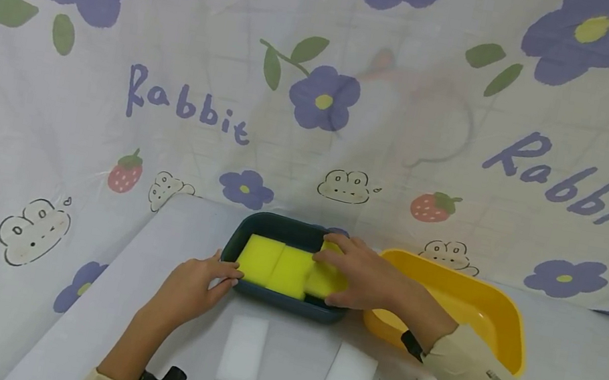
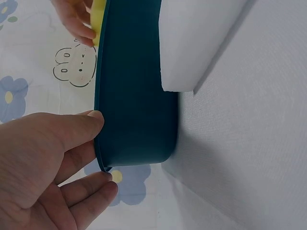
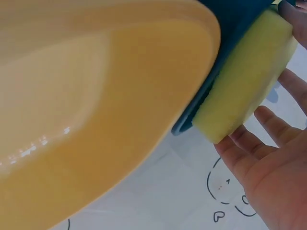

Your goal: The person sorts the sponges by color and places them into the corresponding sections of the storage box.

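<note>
Yellow sponge (image 3: 244, 79) pinched in right hand (image 1: 357, 274); left hand (image 1: 194, 287) clamped on green box (image 1: 284, 303) rim. Best: steady box, lower sponge level beside other sponges (image 1: 261, 260).

two sponges (image 1: 268, 265) in left basin (image 1: 285, 302) | third sponge (image 1: 323, 281) right of them | right basin (image 1: 482, 309) alongside | pads (image 1: 242, 351) before left basin

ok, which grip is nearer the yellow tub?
Right. The right grip is just left of the yellow tub, on a yellow sponge; the left grip is farther off, at the left end of the dark green tub.
</note>
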### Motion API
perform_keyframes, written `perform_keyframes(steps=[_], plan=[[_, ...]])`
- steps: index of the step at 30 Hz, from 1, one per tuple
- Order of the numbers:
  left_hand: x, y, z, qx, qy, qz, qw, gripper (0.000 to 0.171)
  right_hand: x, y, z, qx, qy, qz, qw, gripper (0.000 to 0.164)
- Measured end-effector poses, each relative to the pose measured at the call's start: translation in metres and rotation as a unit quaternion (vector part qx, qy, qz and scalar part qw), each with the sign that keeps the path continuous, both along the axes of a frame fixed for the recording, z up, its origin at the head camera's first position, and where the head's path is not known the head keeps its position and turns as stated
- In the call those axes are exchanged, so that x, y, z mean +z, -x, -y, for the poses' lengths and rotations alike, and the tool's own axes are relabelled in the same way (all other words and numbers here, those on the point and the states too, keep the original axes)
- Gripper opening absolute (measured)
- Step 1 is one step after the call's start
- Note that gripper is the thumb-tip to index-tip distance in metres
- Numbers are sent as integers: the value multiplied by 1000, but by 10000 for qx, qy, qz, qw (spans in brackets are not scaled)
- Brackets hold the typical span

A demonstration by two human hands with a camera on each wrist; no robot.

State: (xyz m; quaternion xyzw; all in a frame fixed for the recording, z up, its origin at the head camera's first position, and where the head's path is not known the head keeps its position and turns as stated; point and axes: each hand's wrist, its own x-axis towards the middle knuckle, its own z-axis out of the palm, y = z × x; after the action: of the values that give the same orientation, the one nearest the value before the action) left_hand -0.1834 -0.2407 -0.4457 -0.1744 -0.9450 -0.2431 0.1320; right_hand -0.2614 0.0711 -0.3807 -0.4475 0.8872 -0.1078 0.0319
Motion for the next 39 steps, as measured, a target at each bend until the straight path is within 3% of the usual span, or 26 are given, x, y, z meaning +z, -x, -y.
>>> perform_keyframes(steps=[19,29,39], plan=[[0,-1,1,29,-50,-56,10000,22,-9,9,2,-145,-231,647,9975,60],[0,-1,-1,70,0,10,10000,22,-19,12,3,-131,-346,636,9973,59],[1,-2,0,91,8,-51,9999,22,-18,14,9,-272,-541,760,9953,88]])
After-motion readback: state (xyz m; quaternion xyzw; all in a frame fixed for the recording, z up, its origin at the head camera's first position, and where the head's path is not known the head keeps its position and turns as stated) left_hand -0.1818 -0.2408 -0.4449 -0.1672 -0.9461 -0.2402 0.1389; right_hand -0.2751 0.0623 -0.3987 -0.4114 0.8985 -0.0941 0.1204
